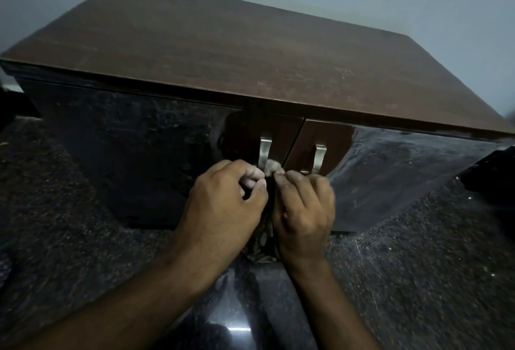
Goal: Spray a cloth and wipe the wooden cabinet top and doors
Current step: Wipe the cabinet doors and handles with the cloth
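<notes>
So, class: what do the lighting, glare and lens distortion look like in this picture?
Head view: dim, bluish light; wide-angle lens splays the cabinet outward; glossy doors show streaky reflections; a bright glare spot sits on the dark floor; both hands stay fairly sharp.

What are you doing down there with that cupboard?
A person is crouched in front of a wooden cabinet. Both hands are bunched around a small cloth right at the left door's metal handle. The left hand and right hand each pinch the cloth with curled fingers, close together. The right door's handle is untouched. The cabinet top looks dusty and streaky.
</notes>
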The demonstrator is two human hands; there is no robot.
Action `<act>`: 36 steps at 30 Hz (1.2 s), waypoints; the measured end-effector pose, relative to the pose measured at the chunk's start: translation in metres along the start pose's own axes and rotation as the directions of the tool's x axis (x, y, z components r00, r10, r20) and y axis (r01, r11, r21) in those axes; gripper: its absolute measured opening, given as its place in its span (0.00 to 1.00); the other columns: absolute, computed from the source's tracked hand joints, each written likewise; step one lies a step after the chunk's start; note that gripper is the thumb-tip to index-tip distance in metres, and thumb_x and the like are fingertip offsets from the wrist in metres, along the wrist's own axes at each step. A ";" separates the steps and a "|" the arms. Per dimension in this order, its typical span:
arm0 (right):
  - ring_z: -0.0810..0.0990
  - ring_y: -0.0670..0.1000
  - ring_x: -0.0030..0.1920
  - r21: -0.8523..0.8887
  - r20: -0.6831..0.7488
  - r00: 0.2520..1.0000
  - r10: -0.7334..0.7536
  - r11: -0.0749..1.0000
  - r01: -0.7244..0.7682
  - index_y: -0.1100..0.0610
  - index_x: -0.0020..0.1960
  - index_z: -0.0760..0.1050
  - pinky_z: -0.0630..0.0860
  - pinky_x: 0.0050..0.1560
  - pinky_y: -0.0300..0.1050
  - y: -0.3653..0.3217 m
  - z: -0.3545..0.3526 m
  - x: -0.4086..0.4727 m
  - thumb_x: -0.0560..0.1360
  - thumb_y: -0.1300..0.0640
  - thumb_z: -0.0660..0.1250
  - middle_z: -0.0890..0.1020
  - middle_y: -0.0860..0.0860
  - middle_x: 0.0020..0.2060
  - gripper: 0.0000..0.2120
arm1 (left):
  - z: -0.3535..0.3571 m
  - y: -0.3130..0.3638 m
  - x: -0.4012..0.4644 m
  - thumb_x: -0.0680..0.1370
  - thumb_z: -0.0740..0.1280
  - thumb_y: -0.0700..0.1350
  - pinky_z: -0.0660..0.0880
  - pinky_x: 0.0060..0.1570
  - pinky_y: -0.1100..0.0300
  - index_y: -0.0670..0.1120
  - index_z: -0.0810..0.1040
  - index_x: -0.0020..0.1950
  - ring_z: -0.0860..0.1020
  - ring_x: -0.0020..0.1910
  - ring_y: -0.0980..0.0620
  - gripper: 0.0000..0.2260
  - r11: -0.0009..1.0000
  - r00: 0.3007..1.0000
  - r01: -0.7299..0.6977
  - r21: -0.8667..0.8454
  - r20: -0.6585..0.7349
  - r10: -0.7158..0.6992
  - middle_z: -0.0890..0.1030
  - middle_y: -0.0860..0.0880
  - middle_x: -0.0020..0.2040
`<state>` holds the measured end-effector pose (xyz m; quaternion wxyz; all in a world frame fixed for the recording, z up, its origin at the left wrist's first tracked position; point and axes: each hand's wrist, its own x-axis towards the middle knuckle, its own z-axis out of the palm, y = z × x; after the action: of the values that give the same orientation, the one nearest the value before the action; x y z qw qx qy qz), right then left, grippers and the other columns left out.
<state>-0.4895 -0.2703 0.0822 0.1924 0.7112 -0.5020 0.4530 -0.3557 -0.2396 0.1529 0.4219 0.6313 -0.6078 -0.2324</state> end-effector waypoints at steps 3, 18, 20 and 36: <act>0.76 0.56 0.44 -0.056 -0.156 0.988 -0.003 0.998 -0.006 0.60 0.49 0.86 0.70 0.43 0.52 -0.002 -0.015 0.029 0.77 0.63 0.72 0.86 0.52 0.47 0.04 | 0.002 -0.002 0.000 0.76 0.70 0.46 0.70 0.37 0.76 0.53 0.82 0.49 0.76 0.42 0.64 0.04 1.000 1.000 -0.005 -0.007 0.010 0.005 0.77 0.58 0.40; 0.76 0.59 0.41 0.044 -0.255 0.966 0.041 0.999 -0.031 0.60 0.50 0.86 0.68 0.45 0.53 0.003 -0.024 0.053 0.75 0.67 0.70 0.86 0.53 0.48 0.09 | 0.012 -0.003 -0.001 0.77 0.68 0.46 0.72 0.40 0.70 0.55 0.83 0.53 0.78 0.43 0.60 0.07 0.988 0.967 -0.136 -0.071 0.209 0.148 0.79 0.59 0.42; 0.77 0.60 0.41 0.069 -0.300 0.953 0.042 0.997 -0.022 0.61 0.50 0.86 0.70 0.43 0.56 0.002 -0.026 0.067 0.75 0.68 0.70 0.86 0.53 0.48 0.08 | 0.012 -0.005 -0.001 0.77 0.69 0.46 0.72 0.40 0.70 0.55 0.82 0.53 0.78 0.42 0.60 0.07 0.988 0.966 -0.144 -0.058 0.208 0.153 0.79 0.59 0.43; 0.84 0.51 0.43 0.578 -0.060 0.903 0.425 0.752 -0.316 0.62 0.48 0.84 0.79 0.47 0.44 -0.035 -0.088 0.090 0.74 0.66 0.75 0.84 0.55 0.42 0.04 | 0.014 -0.022 -0.004 0.69 0.72 0.60 0.71 0.42 0.62 0.57 0.57 0.68 0.79 0.47 0.56 0.34 0.926 0.783 0.270 0.265 0.499 -0.371 0.81 0.53 0.50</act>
<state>-0.4908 -0.2399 0.2090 -0.0701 0.5759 -0.4593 0.6727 -0.3550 -0.2412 0.1261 0.1291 0.6694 -0.6034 -0.4138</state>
